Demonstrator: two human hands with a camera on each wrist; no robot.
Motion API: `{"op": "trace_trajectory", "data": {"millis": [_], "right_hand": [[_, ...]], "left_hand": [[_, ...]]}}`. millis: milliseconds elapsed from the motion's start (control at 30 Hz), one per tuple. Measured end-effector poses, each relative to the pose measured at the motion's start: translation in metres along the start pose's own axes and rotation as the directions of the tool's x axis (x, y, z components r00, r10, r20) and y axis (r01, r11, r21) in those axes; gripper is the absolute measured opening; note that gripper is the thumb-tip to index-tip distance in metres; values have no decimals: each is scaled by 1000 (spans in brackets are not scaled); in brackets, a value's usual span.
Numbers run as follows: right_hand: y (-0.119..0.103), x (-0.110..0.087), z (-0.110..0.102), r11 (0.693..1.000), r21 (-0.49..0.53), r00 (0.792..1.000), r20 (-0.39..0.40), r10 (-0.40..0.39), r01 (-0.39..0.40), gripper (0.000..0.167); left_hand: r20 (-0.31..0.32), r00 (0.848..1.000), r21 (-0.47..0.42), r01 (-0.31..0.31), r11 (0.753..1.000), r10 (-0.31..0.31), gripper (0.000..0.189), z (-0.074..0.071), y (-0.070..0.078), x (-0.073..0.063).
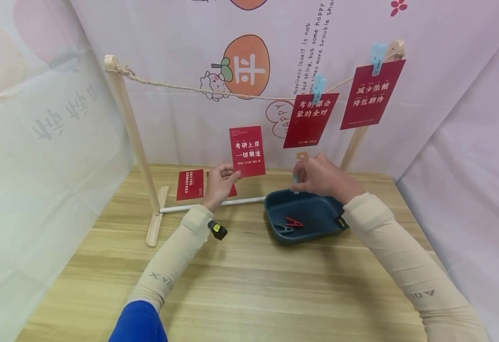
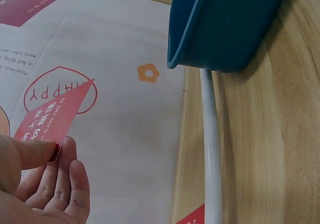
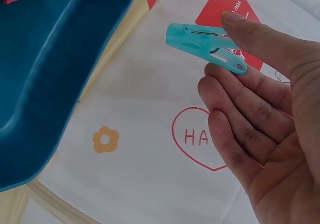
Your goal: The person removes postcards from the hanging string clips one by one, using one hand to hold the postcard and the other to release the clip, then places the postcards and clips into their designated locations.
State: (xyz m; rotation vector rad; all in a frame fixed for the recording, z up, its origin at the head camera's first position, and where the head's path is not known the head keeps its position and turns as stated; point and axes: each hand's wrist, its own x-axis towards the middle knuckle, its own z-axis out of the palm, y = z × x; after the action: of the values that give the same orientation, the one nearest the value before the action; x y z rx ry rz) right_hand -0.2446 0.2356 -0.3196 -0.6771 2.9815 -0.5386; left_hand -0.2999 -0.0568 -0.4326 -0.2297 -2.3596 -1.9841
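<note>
My left hand (image 1: 221, 185) pinches a red card (image 1: 248, 151) with white lettering by its lower corner, thumb in front, as the left wrist view also shows. Between the thumb and fingers of my right hand (image 1: 324, 175) is a light blue clothespin (image 3: 205, 46), held above the dark blue tray (image 1: 281, 237). A twine line (image 1: 168, 87) sags above both hands. From its right half hang two more red cards, a lower one (image 1: 311, 121) and a higher one (image 1: 373, 95), each under a light blue clothespin.
Inside the tray lie a red clothespin (image 1: 294, 222) and a dark grey-blue clothespin (image 1: 283, 229). A wooden post (image 1: 131, 128) holds the line at the left. Behind my left hand, a red card (image 1: 190, 185) lies on the table, with another partly hidden. A white rod (image 1: 245, 201) runs low across.
</note>
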Motion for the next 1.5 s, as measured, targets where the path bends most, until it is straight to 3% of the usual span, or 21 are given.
{"op": "trace_trajectory", "data": {"millis": [600,1067,1300,1500], "right_hand": [[18,-9,19,1000,7,999,51,9,-9,37],[31,-15,33,997,-75,999,44,15,-12,39],[36,-19,36,998,-54,997,62,35,-32,40],[40,-21,40,997,-64,997,62,38,-34,38]], "left_hand": [[-8,996,31,84,996,-84,35,5,-18,10],[-1,998,97,68,993,-69,34,14,-33,14],[8,996,119,89,989,-90,37,19,-44,17],[33,997,173,59,983,-66,34,22,-47,17]]}}
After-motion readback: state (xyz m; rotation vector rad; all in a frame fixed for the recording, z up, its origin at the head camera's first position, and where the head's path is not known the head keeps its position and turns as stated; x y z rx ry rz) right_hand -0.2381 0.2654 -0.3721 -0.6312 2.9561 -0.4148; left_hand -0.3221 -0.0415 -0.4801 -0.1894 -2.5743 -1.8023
